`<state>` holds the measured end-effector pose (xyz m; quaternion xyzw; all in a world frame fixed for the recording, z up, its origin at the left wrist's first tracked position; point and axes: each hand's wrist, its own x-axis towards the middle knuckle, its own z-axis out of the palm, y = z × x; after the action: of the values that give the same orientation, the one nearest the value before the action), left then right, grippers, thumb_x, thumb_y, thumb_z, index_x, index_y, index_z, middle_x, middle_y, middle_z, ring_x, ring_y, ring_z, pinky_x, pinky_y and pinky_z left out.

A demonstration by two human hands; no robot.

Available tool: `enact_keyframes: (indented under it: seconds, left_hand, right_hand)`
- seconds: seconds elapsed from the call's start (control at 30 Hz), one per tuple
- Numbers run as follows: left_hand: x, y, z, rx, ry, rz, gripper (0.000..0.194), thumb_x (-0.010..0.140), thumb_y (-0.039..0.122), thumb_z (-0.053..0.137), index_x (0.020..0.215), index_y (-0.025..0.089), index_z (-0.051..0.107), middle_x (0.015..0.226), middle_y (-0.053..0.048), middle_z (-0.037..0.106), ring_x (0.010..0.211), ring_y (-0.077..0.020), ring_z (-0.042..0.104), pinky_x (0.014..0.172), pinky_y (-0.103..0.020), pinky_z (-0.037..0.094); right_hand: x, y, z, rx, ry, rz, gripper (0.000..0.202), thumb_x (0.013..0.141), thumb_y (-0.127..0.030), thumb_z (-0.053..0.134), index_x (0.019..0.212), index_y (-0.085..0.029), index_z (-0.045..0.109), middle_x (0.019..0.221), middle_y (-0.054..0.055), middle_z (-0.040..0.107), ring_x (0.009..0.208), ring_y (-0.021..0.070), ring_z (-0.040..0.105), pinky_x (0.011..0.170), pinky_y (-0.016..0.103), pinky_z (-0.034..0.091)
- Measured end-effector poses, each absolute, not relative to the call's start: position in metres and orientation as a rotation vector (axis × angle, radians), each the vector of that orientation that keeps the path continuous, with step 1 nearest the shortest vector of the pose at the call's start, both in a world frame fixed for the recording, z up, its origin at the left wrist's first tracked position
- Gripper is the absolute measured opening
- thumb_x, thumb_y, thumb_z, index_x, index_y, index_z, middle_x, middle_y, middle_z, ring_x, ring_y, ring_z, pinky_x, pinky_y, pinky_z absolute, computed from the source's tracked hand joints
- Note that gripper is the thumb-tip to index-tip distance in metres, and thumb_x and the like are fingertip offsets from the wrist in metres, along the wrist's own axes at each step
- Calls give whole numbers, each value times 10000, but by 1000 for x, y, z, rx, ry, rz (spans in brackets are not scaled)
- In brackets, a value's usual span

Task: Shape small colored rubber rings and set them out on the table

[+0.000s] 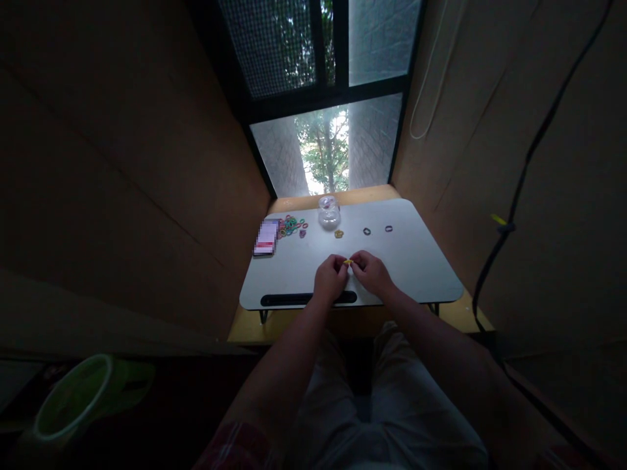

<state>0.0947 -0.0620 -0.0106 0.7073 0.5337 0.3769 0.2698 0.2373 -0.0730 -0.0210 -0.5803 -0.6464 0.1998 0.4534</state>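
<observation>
A small yellow band (348, 262) is pinched between left hand (332, 277) and right hand (371, 272), over the white table's (416, 277) near half.

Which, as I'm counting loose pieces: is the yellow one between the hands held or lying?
Held: the left hand and right hand pinch the yellow piece at their fingertips.

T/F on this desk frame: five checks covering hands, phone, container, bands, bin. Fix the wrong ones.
1. The left hand and right hand meet at a small yellow item. True.
2. The phone lies at the white table's right end. False: left end.
3. The clear container stands on the white table, beyond both hands. True.
4. The green bin stands on the white table. False: it is off it, lower left.
5. Coloured bands lie piled beside the phone. True.
</observation>
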Motion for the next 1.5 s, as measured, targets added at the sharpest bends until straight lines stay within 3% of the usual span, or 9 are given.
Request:
enact_keyframes:
  seconds: [0.5,0.97,1.3,1.4,1.5]
  left_hand:
    - [95,-64,-6,1917,1419,1014,141,833,312,562,865,191,628,782,-8,670,693,-115,587,660,-239,429]
    - [94,-63,-6,2017,1415,962,264,871,395,509,857,201,687,801,-20,690,712,-126,585,676,-250,427]
    - [93,-60,-14,1956,1388,1030,202,851,353,542,842,191,663,786,-19,687,696,-117,597,664,-245,439]
    - [93,-61,-13,1908,1347,1060,161,819,282,576,934,189,639,832,-19,685,686,-104,597,669,-238,459]
    - [93,-62,-12,1854,1280,1092,336,767,174,594,1102,195,579,966,-33,674,665,-79,585,663,-222,480]
  right_hand:
    - [236,-74,-18,-1441,-1619,455,83,779,-252,519,736,-194,560,634,-22,552,552,111,448,554,235,339]
    - [237,-75,-18,-1428,-1559,476,96,789,-277,504,787,-196,556,650,-14,562,556,120,478,552,242,371]
    - [237,-74,-21,-1418,-1599,501,112,805,-284,512,785,-194,575,673,-9,586,580,122,513,567,241,378]
    - [237,-73,-21,-1428,-1596,489,126,808,-285,509,765,-192,582,663,-7,585,577,123,506,568,243,373]
    - [237,-73,-21,-1416,-1596,495,150,822,-295,504,757,-191,590,658,-5,584,580,125,504,572,245,370]
